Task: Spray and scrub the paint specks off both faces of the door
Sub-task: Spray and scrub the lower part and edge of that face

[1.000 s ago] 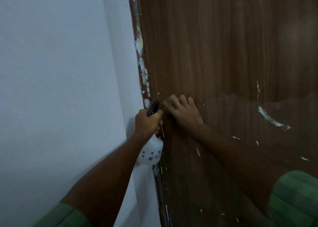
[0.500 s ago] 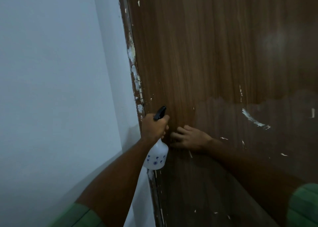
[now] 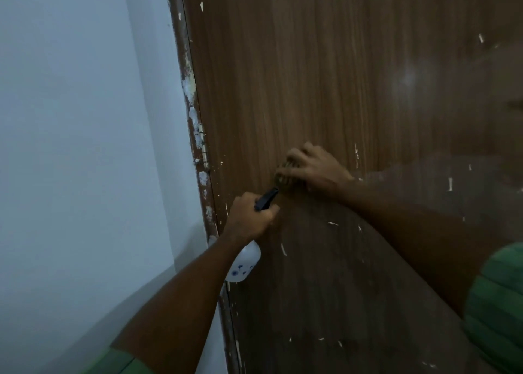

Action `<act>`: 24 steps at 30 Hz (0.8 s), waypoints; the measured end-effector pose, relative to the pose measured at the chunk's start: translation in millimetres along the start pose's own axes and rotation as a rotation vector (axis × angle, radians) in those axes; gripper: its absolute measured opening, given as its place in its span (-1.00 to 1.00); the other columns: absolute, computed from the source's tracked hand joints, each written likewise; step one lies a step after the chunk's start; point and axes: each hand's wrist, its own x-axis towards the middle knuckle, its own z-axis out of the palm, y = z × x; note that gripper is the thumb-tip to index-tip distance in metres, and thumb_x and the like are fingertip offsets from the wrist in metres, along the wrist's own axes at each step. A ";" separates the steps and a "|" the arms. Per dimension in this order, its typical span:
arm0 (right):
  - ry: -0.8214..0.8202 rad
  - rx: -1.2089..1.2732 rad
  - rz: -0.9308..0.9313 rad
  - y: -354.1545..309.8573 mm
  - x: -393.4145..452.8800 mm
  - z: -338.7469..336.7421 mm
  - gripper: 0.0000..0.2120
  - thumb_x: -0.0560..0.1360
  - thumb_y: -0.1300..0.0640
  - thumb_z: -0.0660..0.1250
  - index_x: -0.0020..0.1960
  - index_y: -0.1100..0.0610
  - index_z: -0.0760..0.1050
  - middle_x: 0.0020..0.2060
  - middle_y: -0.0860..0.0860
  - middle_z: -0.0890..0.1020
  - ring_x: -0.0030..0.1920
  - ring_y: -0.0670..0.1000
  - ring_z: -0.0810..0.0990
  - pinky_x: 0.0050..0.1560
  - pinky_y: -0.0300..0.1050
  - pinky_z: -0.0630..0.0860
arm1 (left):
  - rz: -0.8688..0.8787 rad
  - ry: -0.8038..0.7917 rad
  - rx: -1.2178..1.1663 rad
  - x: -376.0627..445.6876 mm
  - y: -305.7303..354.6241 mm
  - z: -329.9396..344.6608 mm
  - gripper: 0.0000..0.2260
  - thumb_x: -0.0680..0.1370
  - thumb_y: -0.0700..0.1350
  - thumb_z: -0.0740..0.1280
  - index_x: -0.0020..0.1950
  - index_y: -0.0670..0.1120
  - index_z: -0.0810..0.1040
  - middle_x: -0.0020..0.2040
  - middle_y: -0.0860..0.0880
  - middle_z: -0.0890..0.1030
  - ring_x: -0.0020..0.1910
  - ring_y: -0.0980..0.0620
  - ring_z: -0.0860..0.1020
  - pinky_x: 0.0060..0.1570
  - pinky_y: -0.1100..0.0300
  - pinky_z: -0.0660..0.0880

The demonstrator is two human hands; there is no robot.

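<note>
The brown wood-grain door [image 3: 325, 76] fills the right of the view, its long axis running top to bottom, and its hinged edge meets a paint-smeared frame [image 3: 195, 135] beside the pale wall [image 3: 70, 147]. A brass hinge [image 3: 206, 158] sits on that edge, left of the hands. White paint specks [image 3: 283, 249] dot the door, mostly on its lower half, with a few more to the right of the hands. The left hand [image 3: 249, 218] grips the neck of a spray bottle [image 3: 243, 263], fingers curled round it; the bottle's long axis is roughly upright, its white body with blue dots hanging below the fist and its black nozzle [image 3: 267, 198] pointing up and right at the door. Just above the nozzle, the right hand [image 3: 311, 169] presses a scrubber [image 3: 283, 179] against the door, fingers curled over it; the scrubber is mostly hidden, its shape unclear. Green sleeves [image 3: 498, 303] show at the lower corners.
</note>
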 end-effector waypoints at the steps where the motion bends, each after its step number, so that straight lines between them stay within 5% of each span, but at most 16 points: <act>1: 0.029 0.009 0.061 10.9 3.7 -10.5 -0.40 0.47 0.15 0.49 0.48 -0.08 0.48 0.37 0.16 0.44 0.23 0.23 0.43 0.19 0.19 0.52 | 0.008 -0.024 0.029 -0.6 0.0 5.0 -0.80 0.62 -0.14 0.44 -0.16 -0.22 0.62 -0.29 -0.22 0.66 -0.39 -0.17 0.63 -0.34 -0.03 0.58; 7: 0.053 0.036 0.164 11.6 -1.2 -14.5 -0.36 0.44 0.18 0.51 0.49 -0.07 0.48 0.38 0.15 0.43 0.20 0.23 0.42 0.17 0.19 0.51 | -0.062 -0.103 0.141 -2.2 14.2 34.8 -0.81 0.61 -0.06 0.46 -0.17 -0.06 0.56 -0.30 -0.07 0.61 -0.41 0.06 0.53 -0.36 0.16 0.50; 10: 0.108 0.086 0.273 -21.6 -35.2 20.9 -0.23 0.37 0.08 0.59 0.53 -0.08 0.40 0.42 0.18 0.38 0.24 0.24 0.38 0.13 0.21 0.53 | -0.031 -0.059 0.049 -5.2 14.1 34.0 -0.82 0.63 -0.09 0.43 -0.14 -0.10 0.59 -0.26 -0.14 0.64 -0.38 -0.03 0.57 -0.27 0.04 0.58; 13: -0.007 -0.018 -0.114 -42.2 -74.7 45.1 -0.23 0.41 0.06 0.55 0.55 -0.09 0.33 0.41 0.17 0.41 0.21 0.20 0.42 0.06 0.13 0.55 | -0.074 0.012 -0.054 -2.9 9.3 30.4 -0.85 0.64 -0.10 0.41 -0.08 -0.14 0.62 -0.21 -0.18 0.68 -0.31 -0.16 0.64 -0.21 -0.04 0.63; 16: -0.102 -0.188 -0.419 -5.6 -68.0 27.3 -0.24 0.39 0.08 0.54 0.54 -0.08 0.38 0.39 0.14 0.41 0.20 0.17 0.41 0.04 0.06 0.55 | -0.097 0.051 -0.096 5.0 13.2 29.3 -0.85 0.65 -0.08 0.40 -0.09 -0.09 0.59 -0.25 -0.10 0.65 -0.39 0.02 0.58 -0.33 0.13 0.55; 21: 0.253 -0.074 0.314 15.7 -54.9 19.3 -0.36 0.45 0.13 0.50 0.51 0.01 0.45 0.39 0.19 0.40 0.16 0.27 0.47 0.09 0.19 0.54 | -0.043 0.076 -0.099 18.1 28.9 29.4 -0.80 0.63 -0.10 0.42 -0.16 -0.15 0.61 -0.28 -0.20 0.66 -0.40 -0.05 0.58 -0.31 -0.03 0.60; 23: 0.238 -0.057 0.289 -12.1 -75.9 32.0 -0.33 0.45 0.06 0.51 0.53 0.00 0.43 0.39 0.19 0.43 0.16 0.25 0.47 0.07 0.17 0.54 | -0.035 0.082 -0.116 19.3 35.2 31.1 -0.80 0.62 -0.11 0.42 -0.17 -0.16 0.62 -0.26 -0.24 0.67 -0.38 -0.07 0.59 -0.27 -0.07 0.62; 24: 0.184 -0.064 0.136 -22.2 -91.0 37.4 -0.33 0.46 0.04 0.49 0.55 0.00 0.41 0.40 0.18 0.44 0.17 0.23 0.47 0.06 0.14 0.55 | -0.035 0.080 -0.125 21.0 38.0 31.9 -0.81 0.62 -0.11 0.42 -0.17 -0.14 0.62 -0.25 -0.23 0.67 -0.38 -0.06 0.59 -0.26 -0.06 0.61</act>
